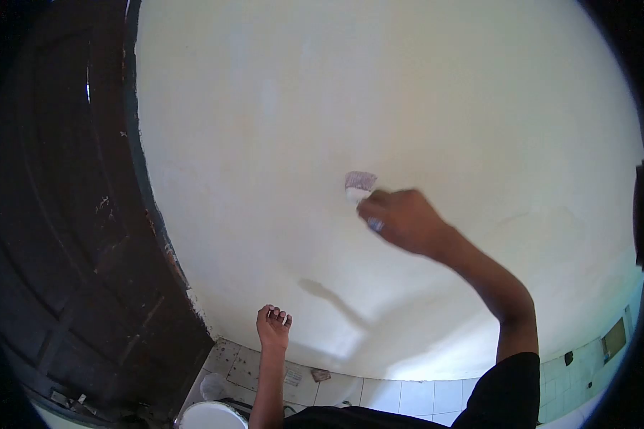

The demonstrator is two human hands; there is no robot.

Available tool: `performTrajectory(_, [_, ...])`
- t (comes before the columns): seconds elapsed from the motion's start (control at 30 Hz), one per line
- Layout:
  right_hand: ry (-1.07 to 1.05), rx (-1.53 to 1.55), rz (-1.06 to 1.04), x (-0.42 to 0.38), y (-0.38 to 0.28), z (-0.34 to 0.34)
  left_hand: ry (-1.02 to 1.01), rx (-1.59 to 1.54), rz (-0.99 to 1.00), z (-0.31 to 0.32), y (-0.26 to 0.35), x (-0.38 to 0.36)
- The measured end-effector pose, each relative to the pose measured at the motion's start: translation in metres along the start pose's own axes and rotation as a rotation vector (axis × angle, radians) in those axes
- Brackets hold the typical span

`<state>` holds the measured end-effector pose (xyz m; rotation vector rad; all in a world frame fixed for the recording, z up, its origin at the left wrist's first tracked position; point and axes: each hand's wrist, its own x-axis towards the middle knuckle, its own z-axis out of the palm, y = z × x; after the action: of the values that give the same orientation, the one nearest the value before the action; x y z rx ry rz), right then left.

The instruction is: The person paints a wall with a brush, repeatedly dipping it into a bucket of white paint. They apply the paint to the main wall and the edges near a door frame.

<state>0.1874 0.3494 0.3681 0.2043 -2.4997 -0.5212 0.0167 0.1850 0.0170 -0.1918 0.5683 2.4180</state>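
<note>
My right hand [404, 218] is wrapped round the handle of a paintbrush [361, 180] with a white ferrule area and greyish-purple bristles. The bristle end points up and lies against, or very close to, the pale cream wall [265, 179]. Part of the handle pokes out below my fingers. Lower down, my left hand [273, 327] is raised in front of the wall with its fingers curled in and nothing visible in them.
A dark panelled wooden door [57, 214] and its chipped frame stand on the left. Tiles [379, 395] run along the bottom. At lower left is a white bucket [211, 416], with a pale plastic-like item [213, 387] behind it. A dark object [642, 214] is at the right edge.
</note>
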Motion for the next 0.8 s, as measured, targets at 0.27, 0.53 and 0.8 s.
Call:
performTrajectory(0.27, [0.549, -0.017, 0.141, 0.077, 0.058, -0.091, -0.017, 0.025, -0.040, -0.003, 0.005, 0.001])
performTrajectory(0.53, [0.166, -0.393, -0.248, -0.025, -0.029, 0.126, 0.012, 0.037, -0.052, -0.001, 0.005, 0.000])
performTrajectory(0.8, [-0.004, 0.299, 0.099, -0.008, -0.030, 0.056, -0.047, 0.032, -0.054, -0.005, 0.004, 0.006])
